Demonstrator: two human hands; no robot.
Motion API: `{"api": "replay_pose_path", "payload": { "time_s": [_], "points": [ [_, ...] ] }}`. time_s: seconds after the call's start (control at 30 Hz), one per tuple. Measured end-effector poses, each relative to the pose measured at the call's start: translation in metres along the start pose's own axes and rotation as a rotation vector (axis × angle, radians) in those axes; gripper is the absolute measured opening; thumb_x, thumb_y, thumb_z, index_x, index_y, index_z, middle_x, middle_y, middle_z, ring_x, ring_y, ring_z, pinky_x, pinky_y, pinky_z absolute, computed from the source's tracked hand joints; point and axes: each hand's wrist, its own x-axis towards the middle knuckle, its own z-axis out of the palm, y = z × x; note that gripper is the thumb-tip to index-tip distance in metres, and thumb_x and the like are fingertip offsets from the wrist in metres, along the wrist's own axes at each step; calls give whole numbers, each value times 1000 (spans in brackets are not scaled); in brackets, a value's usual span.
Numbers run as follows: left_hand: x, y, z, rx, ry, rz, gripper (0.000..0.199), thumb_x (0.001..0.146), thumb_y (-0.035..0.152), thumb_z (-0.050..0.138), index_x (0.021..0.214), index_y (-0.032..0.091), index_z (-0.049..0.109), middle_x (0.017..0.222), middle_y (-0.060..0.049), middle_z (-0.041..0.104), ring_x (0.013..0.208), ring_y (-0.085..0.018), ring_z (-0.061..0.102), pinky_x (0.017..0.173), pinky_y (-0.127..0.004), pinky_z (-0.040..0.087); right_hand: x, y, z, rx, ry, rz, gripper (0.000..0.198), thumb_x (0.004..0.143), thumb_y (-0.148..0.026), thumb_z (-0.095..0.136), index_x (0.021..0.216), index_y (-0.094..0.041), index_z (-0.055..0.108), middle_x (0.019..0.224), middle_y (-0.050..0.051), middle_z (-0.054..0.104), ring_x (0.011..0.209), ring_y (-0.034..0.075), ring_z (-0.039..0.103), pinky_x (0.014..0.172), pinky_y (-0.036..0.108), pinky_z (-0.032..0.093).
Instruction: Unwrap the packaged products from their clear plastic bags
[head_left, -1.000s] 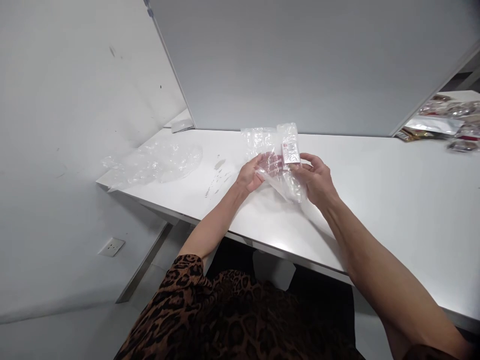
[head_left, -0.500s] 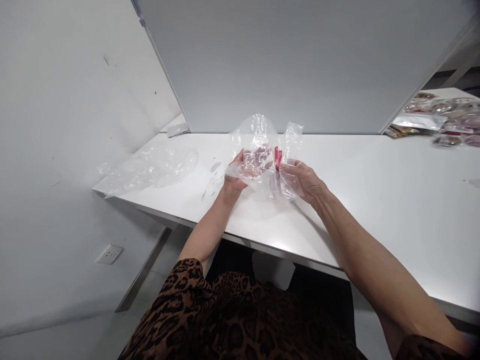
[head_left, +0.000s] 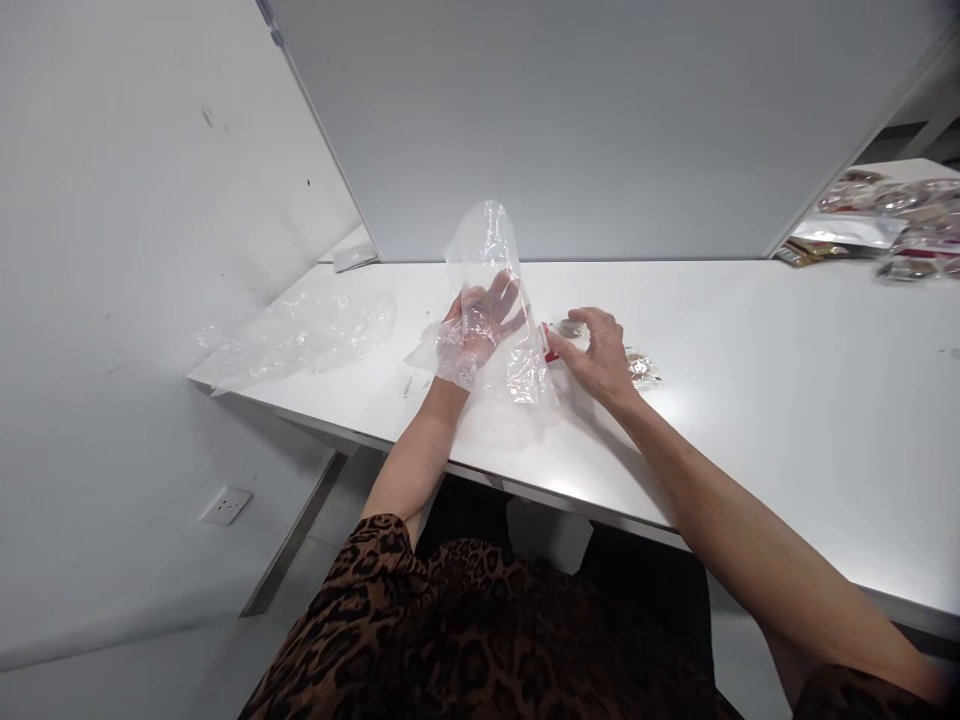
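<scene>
A clear plastic bag [head_left: 487, 235] covers my left hand [head_left: 484, 320], whose fingers are spread out and show through the film. The bag stands up above the white table, its lower part draping toward my right hand [head_left: 596, 355]. That hand is curved, with thumb and fingers apart, over small clear-wrapped items. One brownish packet [head_left: 643, 369] shows beyond its knuckles, and a shiny dark piece [head_left: 568, 328] appears between thumb and fingers. By the thumb tip is a red label [head_left: 550, 342]; whether it belongs to the bag or a packet I cannot tell.
Crumpled clear plastic [head_left: 315, 330] lies on the left of the white table [head_left: 787, 400]. A grey panel [head_left: 585, 130] rises along its back edge. Behind the panel's right end, several wrapped packets [head_left: 911, 215] cover another surface. A wall is at my left.
My left hand has opened out inside the bag, which now stands taller and farther left. My right hand has come off the bag film, and wrapped items show around it.
</scene>
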Motion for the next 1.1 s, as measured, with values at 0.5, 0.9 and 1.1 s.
{"api": "replay_pose_path", "payload": {
  "time_s": [0.5,0.9,1.1],
  "points": [
    [-6,25,-22,42,36,171,33,107,35,42,84,18,60,131,-8,72,139,-30,60,113,-55,54,0,1,1,-668,-362,-51,46,94,-25,47,136,-10,58,140,24,59,124,40,56,104,52,48],
    [14,176,-137,65,228,537,41,110,34,32,92,19,65,141,-5,66,142,-24,58,116,-49,51,0,28,3,-668,-318,-142,42,95,-31,46,131,-15,61,133,22,62,119,40,56,97,52,50],
    [7,203,-214,21,717,449,29,107,36,40,91,21,58,103,-6,74,111,-17,73,97,-32,60,1,32,2,-707,-342,-154,44,97,-35,44,134,-17,59,134,22,61,121,41,57,99,51,49]
  ]
}}
